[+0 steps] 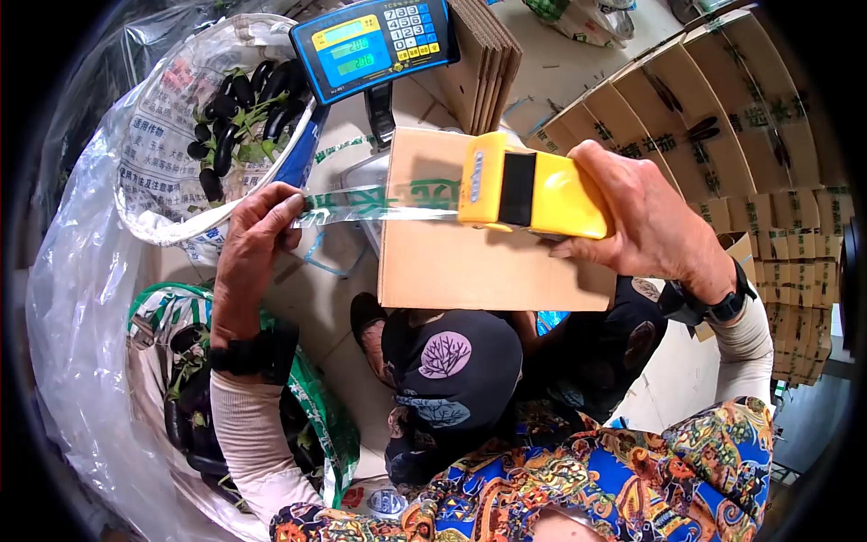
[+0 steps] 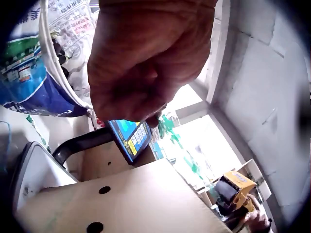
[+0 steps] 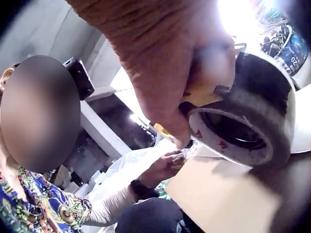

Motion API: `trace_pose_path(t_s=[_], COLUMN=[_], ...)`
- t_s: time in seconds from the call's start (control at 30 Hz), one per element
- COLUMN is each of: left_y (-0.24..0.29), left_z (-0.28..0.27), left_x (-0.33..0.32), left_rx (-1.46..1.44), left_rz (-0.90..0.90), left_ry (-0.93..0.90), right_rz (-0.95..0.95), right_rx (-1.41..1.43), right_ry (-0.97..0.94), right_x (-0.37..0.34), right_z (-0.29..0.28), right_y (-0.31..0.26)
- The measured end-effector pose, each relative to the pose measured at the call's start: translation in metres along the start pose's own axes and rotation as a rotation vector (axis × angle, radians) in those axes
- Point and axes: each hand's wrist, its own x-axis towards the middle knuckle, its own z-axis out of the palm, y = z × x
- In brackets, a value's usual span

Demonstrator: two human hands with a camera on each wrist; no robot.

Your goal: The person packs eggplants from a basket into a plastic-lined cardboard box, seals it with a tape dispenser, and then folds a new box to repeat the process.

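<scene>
Your left hand (image 1: 257, 237) pinches free end of printed tape (image 1: 384, 200), likely for tension; your right hand (image 1: 646, 212) grips yellow dispenser (image 1: 533, 187) over cardboard box (image 1: 479, 271), presumably keeping strip aligned. Box above your knees, beside scale display (image 1: 375, 45).

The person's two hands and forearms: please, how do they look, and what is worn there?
The left hand and right hand have no gloves. Each wrist wears a black strap with a dark, boxy unit. Cream, finely ribbed sleeves cover the forearms; the top is patterned in blue, red and yellow.
</scene>
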Motion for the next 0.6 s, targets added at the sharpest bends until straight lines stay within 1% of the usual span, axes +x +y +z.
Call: trace_pose_path(t_s=[0.1,0.13,0.23,0.27,0.37,0.4,0.47,0.5,0.6], left_y=[-0.010,-0.013,-0.022,-0.023,-0.042,-0.041,-0.034,-0.032,-0.038], left_z=[0.002,0.001,-0.002,0.003,0.000,0.005,0.010,0.013,0.015], left_x=[0.006,0.005,0.008,0.007,0.009,0.008,0.005,0.004,0.003], left_rx=[-0.128,-0.184,-0.164,-0.247,-0.211,-0.208,-0.346,-0.414,-0.166], left_rz=[-0.028,-0.043,-0.051,-0.031,0.120,0.115,0.055,0.024,0.167], left_ry=[-0.002,0.005,0.020,0.049,0.039,0.098,0.103,0.104,0.145], right_rz=[-0.006,0.038,0.044,0.048,0.031,0.043,0.074,0.072,0.051], right_rx=[-0.073,-0.077,-0.068,-0.050,-0.067,-0.069,-0.075,-0.076,-0.079], right_ry=[-0.019,-0.058,-0.066,-0.069,-0.024,-0.048,-0.098,-0.094,-0.081], right_x=[0.009,0.012,0.015,0.015,0.015,0.017,0.020,0.019,0.019], right_z=[-0.003,-0.005,-0.006,-0.007,-0.001,-0.003,-0.008,-0.008,-0.006], right_y=[-0.014,-0.018,-0.018,-0.019,-0.016,-0.020,-0.027,-0.028,-0.028])
